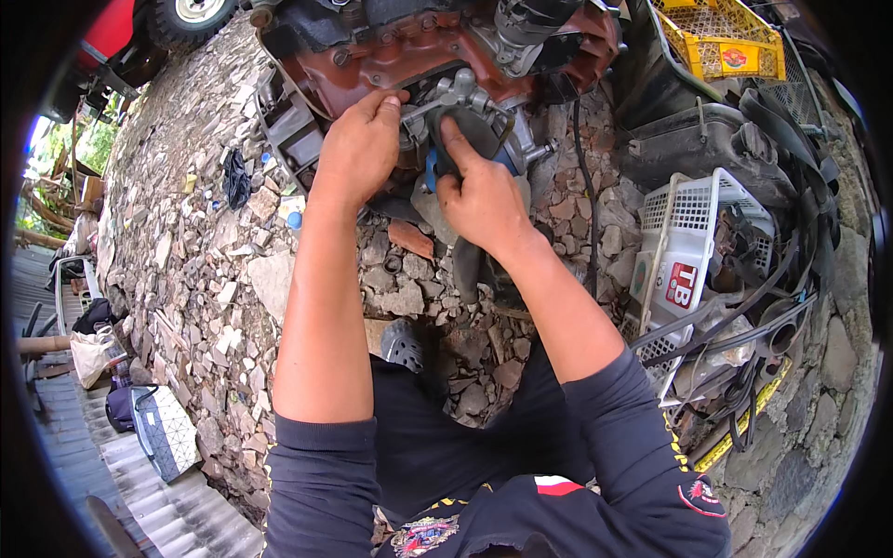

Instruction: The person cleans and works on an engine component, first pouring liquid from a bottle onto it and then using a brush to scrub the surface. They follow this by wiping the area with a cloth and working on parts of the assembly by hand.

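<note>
In front of me is a silver metal engine part (459, 90) with rod-like ends, and blue shows beneath it. My left hand (358, 149) is closed at its left side, with thumb and finger pinched by a thin metal arm. My right hand (486, 197) grips a dark grey, limp-looking piece (479, 130) against the part, the thumb pressing on top. I cannot tell whether this piece is cloth or rubber. A dark strip (468, 270) hangs below that hand. Just beyond, a reddish-brown engine casing (372, 70) lies close to both hands.
Loose stones (400, 298) cover the ground. To the right stand a white plastic basket (693, 232) with hoses and scrap, a black bin-like part (688, 149) and a yellow crate (726, 42). A black cable (586, 186) runs beside the engine. A wheel (195, 14) is at far left.
</note>
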`<state>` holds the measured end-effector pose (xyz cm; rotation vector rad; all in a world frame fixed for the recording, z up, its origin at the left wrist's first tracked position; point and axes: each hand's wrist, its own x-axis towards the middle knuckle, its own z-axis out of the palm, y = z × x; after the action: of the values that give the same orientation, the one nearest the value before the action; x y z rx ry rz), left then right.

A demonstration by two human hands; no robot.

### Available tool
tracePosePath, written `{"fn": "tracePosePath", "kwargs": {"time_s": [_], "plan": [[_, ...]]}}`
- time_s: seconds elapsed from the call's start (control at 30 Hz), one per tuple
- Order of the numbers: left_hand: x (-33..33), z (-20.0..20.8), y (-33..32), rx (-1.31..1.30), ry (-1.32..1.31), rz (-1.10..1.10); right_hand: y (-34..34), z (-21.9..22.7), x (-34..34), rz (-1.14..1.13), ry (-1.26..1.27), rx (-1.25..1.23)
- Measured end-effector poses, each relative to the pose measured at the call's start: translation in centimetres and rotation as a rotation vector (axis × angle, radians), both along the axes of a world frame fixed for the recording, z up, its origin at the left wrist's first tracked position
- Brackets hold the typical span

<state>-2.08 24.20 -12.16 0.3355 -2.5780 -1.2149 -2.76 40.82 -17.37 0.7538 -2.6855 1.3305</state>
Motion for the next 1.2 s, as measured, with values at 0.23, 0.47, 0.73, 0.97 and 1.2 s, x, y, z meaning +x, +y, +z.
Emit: {"fn": "tracePosePath", "kwargs": {"time_s": [0.23, 0.47, 0.73, 0.97, 1.2], "plan": [[0.3, 0.8, 0.6, 0.076, -0.047, 0.024, 0.3, 1.5, -0.6, 0.098, 0.11, 0.114], [0.2, -0.1, -1.0, 0.2, 0.015, -0.005, -0.1, 2.9, 0.0, -0.027, -0.093, 0.166], [0.0, -0.3, -1.2, 0.253, 0.077, 0.035, -0.4, 6.5, -1.9, 0.243, -0.152, 0.238], [0.4, 0.4, -1.4, 0.011, 0.005, 0.053, -0.7, 6.8, -1.5, 0.203, -0.224, 0.203], [0.5, -0.6, -1.0, 0.113, -0.033, 0.045, -1.7, 8.2, -4.1, 0.278, -0.176, 0.265]]}}
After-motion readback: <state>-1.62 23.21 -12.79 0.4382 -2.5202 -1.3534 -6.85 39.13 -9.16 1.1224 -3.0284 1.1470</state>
